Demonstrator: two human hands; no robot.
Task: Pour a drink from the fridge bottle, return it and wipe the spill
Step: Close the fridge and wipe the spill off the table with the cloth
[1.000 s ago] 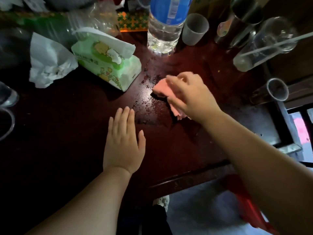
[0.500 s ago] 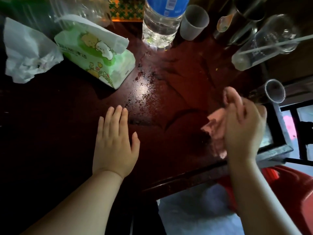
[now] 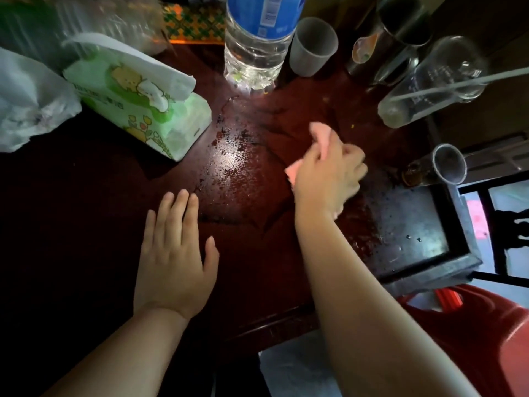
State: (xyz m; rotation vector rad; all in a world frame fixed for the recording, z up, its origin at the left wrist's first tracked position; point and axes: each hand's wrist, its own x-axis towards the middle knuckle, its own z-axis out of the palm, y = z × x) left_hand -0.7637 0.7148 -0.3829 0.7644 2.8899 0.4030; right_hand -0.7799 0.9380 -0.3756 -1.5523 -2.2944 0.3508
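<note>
Fingers (image 3: 350, 160) of the right hand (image 3: 326, 179) curl round a pink cloth (image 3: 320, 135), pressing it to the wet bench (image 3: 257, 267). Just left of them glistens the spill (image 3: 229, 164); beyond them stands the bottle (image 3: 254, 53). The left hand (image 3: 174, 259) lies flat, fingers straight.

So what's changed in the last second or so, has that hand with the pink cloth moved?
The right hand, gripping the pink cloth throughout, swept from the wet patch out toward the right edge of the table, then came back partway; it now sits just right of the patch. The left hand stayed flat on the table, and the water bottle and tissue pack kept their places.
</note>
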